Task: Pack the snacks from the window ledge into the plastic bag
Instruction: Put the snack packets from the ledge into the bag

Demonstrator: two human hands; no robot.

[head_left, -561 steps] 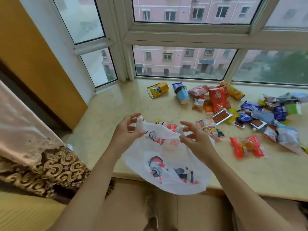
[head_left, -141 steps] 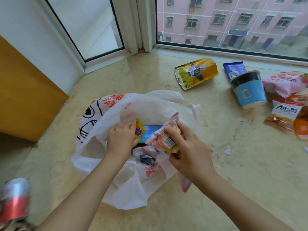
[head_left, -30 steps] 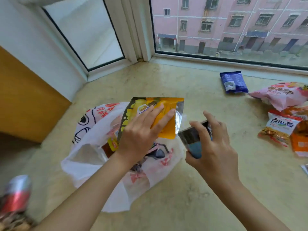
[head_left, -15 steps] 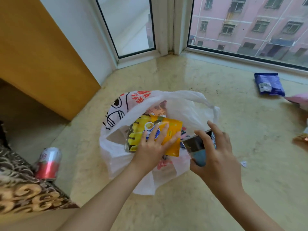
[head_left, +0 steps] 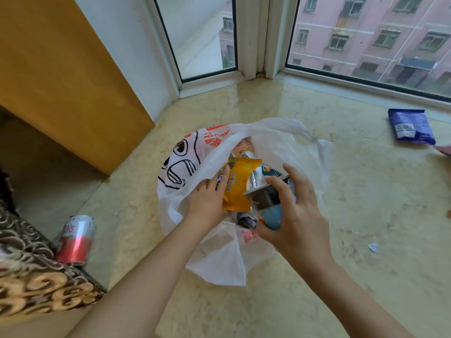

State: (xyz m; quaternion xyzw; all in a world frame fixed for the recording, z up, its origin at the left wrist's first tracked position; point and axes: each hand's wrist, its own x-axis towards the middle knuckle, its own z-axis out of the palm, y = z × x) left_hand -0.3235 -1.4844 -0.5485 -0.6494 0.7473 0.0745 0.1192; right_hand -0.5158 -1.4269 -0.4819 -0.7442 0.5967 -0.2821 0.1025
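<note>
1. Two hands work at the mouth of the white plastic bag [head_left: 219, 252], which lies open on the marble window ledge [head_left: 366, 191] near the corner of the window.
2. The left hand [head_left: 207, 201] grips a yellow snack packet [head_left: 238, 184], thumb and fingers closed round its lower edge, with the packet standing partly inside the bag's opening.
3. The right hand [head_left: 295, 215] is curled round a blue cup [head_left: 271, 211] with a dark lid, held tilted just over the bag's near rim and touching the yellow packet's side.
4. Several other wrapped snacks lie inside the bag beneath the packet; I cannot make out what they are.
5. One blue snack packet [head_left: 410, 126] lies on the ledge well off to the right, close to the window frame.
6. One red drink can [head_left: 75, 240] stands at the ledge's left edge, beside a brown patterned cloth [head_left: 36, 276].
</note>
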